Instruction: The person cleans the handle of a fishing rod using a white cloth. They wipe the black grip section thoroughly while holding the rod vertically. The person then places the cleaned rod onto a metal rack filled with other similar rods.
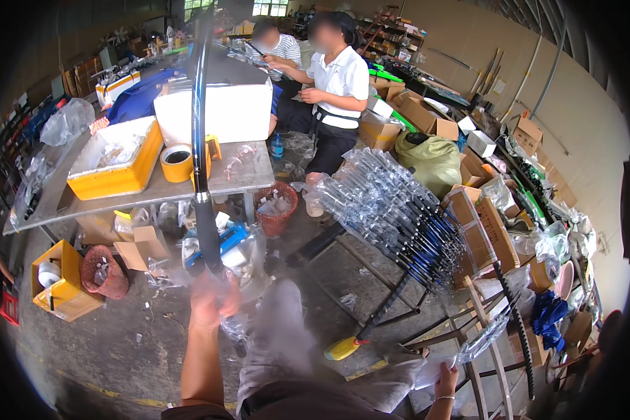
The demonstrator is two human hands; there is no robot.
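Bright far windows (269, 8), dim left side, blurred left grip (213, 301) — curved, blackened rim

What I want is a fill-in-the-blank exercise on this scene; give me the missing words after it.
The person's hand gripping the long dark rod is the ____ one.
The yellow roll of tape lies on top of the grey ____.
The large box behind that tape is ____ in colour.
In the view, the stack of wrapped rods lies to the ____ of the gripped rod.

Missing words: left; table; white; right.
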